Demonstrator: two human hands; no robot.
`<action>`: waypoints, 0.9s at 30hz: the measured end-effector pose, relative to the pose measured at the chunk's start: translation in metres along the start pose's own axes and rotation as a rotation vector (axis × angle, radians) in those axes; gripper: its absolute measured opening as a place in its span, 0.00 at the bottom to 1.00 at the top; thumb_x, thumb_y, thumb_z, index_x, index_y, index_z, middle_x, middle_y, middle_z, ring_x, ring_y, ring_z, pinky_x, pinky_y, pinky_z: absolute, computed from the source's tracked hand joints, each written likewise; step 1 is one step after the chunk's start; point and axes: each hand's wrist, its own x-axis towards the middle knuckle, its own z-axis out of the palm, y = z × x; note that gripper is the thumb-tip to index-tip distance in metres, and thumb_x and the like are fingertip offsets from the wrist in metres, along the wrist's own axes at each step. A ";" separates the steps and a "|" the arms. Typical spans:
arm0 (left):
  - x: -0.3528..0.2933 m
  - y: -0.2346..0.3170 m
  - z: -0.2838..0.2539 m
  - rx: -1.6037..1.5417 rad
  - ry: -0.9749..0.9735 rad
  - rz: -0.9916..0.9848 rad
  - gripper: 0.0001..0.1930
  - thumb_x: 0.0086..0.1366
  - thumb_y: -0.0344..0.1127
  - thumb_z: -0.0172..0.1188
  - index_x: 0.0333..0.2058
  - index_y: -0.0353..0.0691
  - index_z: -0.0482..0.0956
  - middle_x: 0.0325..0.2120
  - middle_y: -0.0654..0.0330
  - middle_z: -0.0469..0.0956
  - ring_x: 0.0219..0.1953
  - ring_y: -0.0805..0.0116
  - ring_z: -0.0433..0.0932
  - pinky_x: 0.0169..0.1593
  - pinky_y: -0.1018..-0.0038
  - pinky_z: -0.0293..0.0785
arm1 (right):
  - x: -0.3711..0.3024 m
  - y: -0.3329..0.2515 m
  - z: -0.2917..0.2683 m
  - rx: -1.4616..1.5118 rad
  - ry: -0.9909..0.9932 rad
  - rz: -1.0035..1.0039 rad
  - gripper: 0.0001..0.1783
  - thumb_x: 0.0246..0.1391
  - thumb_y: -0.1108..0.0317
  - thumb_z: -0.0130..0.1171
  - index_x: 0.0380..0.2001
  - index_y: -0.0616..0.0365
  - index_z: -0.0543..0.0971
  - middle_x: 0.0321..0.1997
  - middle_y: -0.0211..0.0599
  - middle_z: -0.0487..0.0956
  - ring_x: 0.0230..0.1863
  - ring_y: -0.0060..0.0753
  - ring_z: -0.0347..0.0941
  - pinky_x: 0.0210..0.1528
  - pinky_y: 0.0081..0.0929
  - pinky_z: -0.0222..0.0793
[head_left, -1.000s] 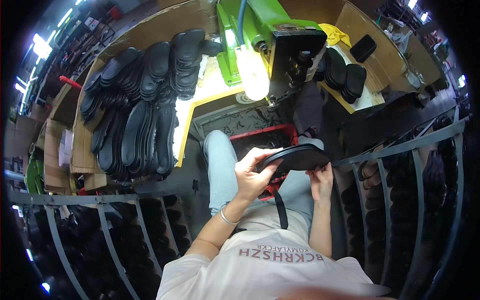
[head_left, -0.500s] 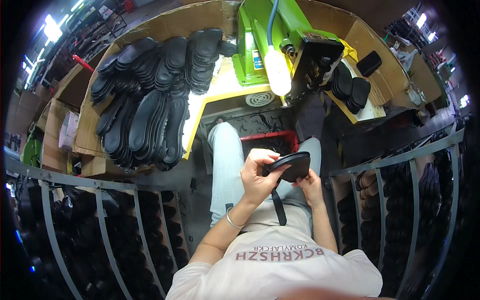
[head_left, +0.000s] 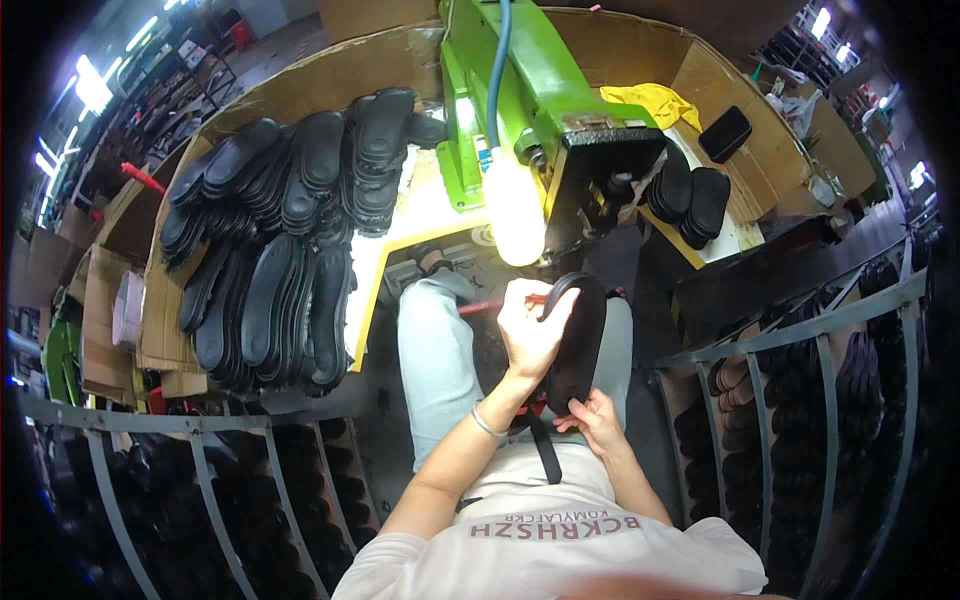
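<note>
A black shoe sole (head_left: 581,345) stands lengthwise above my lap, held between both hands. My left hand (head_left: 530,335) grips its upper left edge, thumb on the face turned toward me and fingers curled behind. At the lower end, my right hand (head_left: 597,424) pinches the sole between thumb and fingers. Just beyond my hands is a green machine (head_left: 535,85) with a dark head, and a glowing lamp (head_left: 516,215) hangs in front of it. Stacks of black soles (head_left: 275,305) cover the table's left part.
Smaller stacks of soles (head_left: 707,203) lie right of the machine, near a yellow cloth (head_left: 655,103) and a black flat object (head_left: 725,134). Cardboard walls (head_left: 290,85) edge the table. Metal racks (head_left: 200,424) holding dark soles flank me on both sides.
The sole has swung from a foreshortened, flat tilt to an upright lengthwise position. My left hand has risen slightly; my right hand has moved lower and a little left. The view has shifted too.
</note>
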 end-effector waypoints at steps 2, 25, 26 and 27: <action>0.011 -0.007 0.001 0.013 0.078 -0.119 0.14 0.52 0.21 0.65 0.34 0.34 0.69 0.24 0.63 0.72 0.26 0.79 0.73 0.34 0.81 0.73 | 0.001 -0.007 0.001 -0.002 0.007 -0.024 0.14 0.55 0.72 0.55 0.43 0.65 0.69 0.35 0.44 0.78 0.28 0.34 0.78 0.28 0.25 0.78; 0.301 -0.104 -0.152 1.564 0.166 0.418 0.31 0.50 0.45 0.66 0.50 0.37 0.69 0.56 0.39 0.60 0.58 0.44 0.59 0.57 0.56 0.59 | 0.070 -0.158 -0.047 0.166 0.315 -0.586 0.14 0.57 0.69 0.52 0.46 0.60 0.69 0.36 0.36 0.75 0.26 0.25 0.72 0.19 0.23 0.69; 0.316 -0.110 -0.155 1.445 0.167 0.511 0.26 0.50 0.43 0.66 0.46 0.36 0.73 0.54 0.38 0.61 0.55 0.45 0.62 0.56 0.57 0.60 | 0.083 -0.178 -0.047 0.162 0.321 -0.641 0.15 0.57 0.69 0.52 0.46 0.60 0.69 0.35 0.35 0.75 0.23 0.24 0.72 0.17 0.22 0.68; 0.326 -0.109 -0.161 1.339 0.148 0.440 0.24 0.51 0.43 0.66 0.44 0.35 0.75 0.53 0.39 0.62 0.55 0.45 0.64 0.56 0.58 0.61 | 0.096 -0.196 -0.046 0.140 0.346 -0.690 0.16 0.57 0.68 0.53 0.48 0.60 0.68 0.34 0.36 0.75 0.20 0.23 0.71 0.15 0.20 0.67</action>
